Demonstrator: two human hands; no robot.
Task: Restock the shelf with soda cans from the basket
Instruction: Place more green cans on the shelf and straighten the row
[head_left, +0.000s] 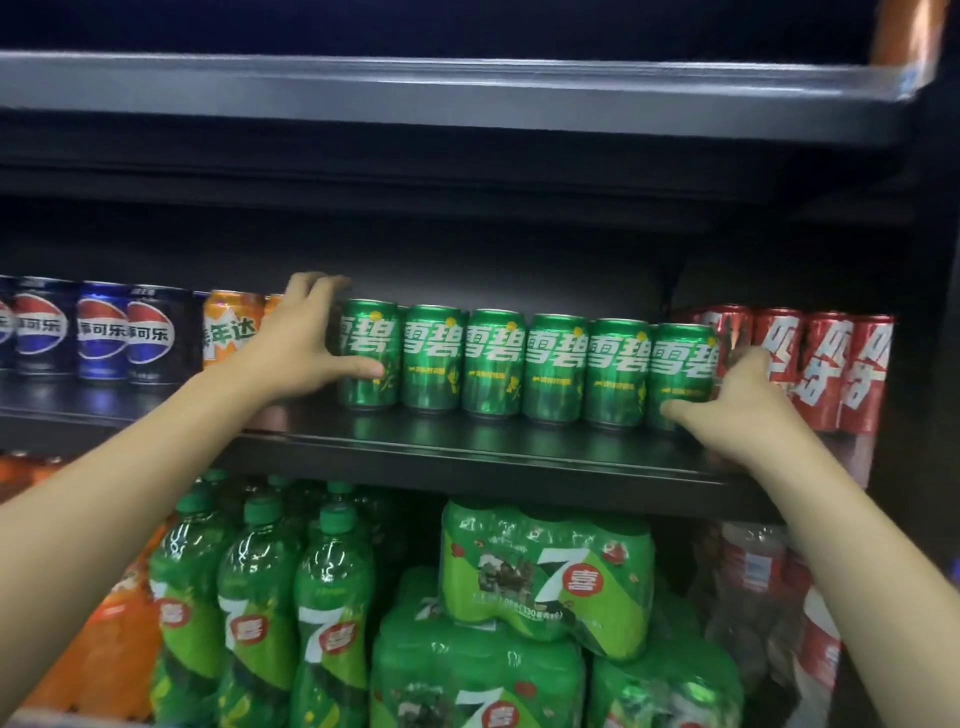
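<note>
Six green soda cans (524, 366) stand upright in a tight row, touching one another, near the front edge of a dark shelf (467, 441). The two hands bracket that row from either end. The left hand (306, 338) grasps the leftmost green can (368, 353): its thumb lies across the can's lower front and its fingers curl over the top toward the back. The right hand (737, 400) grasps the rightmost green can (683, 374), thumb pressed low on the front and fingers wrapped round the can's right side, between it and the red cans (821, 369) just beside. Left of the left hand stand an orange can (231, 327) and, farther on, blue cans (98, 330). On the shelf below are green bottles (260, 597) and shrink-wrapped green packs (545, 577), with orange bottles (114, 634) at the left edge.
</note>
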